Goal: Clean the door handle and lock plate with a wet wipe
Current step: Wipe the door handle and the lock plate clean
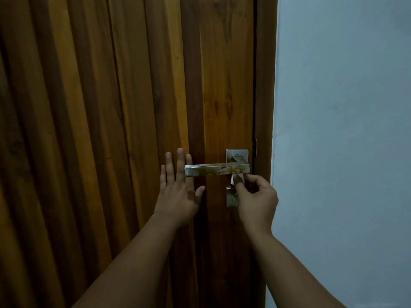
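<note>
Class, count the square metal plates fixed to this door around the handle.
2: the handle plate above the handle, and the lock plate below it, partly hidden by the right hand.

A: Layout?
B: Door [111, 130] fills left and centre, wall [344, 130] to its right. Handle [216, 170] sits near the door's right edge, lever running left from its square plate [242, 153]. Lock plate [230, 196] directly below.
A: Hands?
B: Left hand [180, 190] flat on the door, fingertips partly behind the lever's left end. Right hand [255, 198] under the lever's right end, in front of the lock plate, pinching a wipe [235, 177] that touches the lever's underside.
</note>
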